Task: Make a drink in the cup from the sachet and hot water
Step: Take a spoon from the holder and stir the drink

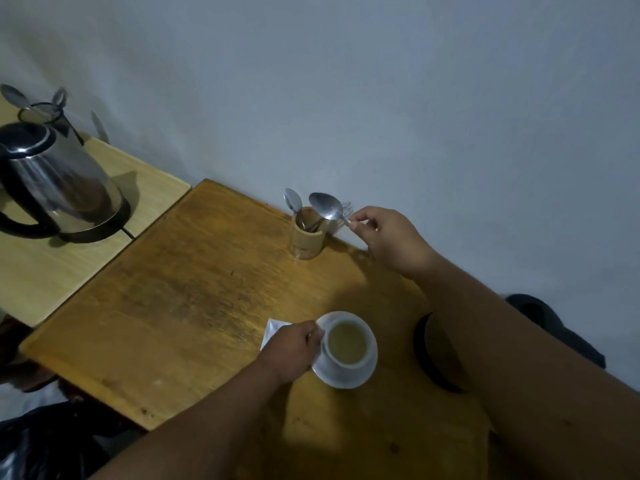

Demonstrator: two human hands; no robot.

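Cup sits full, handle pinched in my left hand; beyond it, my right hand pinches a spoon handle, bowl upward.

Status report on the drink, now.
Left hand holds cup at its handle. Right hand pinches spoon by the holder. Cup filled. Nothing in the way.

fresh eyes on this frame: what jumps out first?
The white cup on its saucer, front centre of the wooden table, already holds pale yellow liquid, with the left hand at its handle. Further back by the wall, the right hand pinches a spoon above the wooden holder.
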